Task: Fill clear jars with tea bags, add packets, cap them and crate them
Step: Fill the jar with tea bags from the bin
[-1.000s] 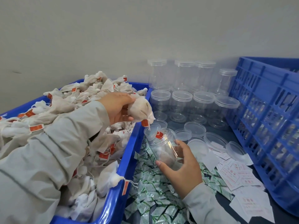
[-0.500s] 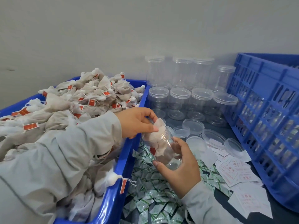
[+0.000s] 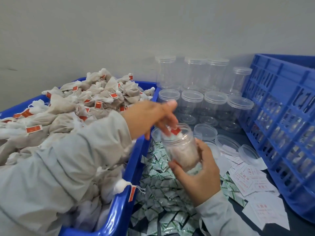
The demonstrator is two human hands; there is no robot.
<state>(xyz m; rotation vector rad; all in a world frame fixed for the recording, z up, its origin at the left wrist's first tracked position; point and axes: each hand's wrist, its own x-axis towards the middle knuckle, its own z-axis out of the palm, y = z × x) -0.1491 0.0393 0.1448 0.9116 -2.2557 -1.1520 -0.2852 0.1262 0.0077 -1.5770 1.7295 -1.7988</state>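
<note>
A clear jar [image 3: 181, 147] is being gripped by the right hand [image 3: 197, 174], tilted. Tea bags [image 3: 175, 133] are being pressed below the left hand [image 3: 153, 116] fingertips, fingers loosely extended. Risk: a tag could be caught outside the rim, fouling the cap.

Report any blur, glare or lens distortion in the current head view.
Head view: left hand motion-blurred over the jar; right hand sharp; light soft and even, faint shadows on the wall; clear capped jars low-contrast, no harsh glare; blue crate bowed by the wide-angle lens.
</note>
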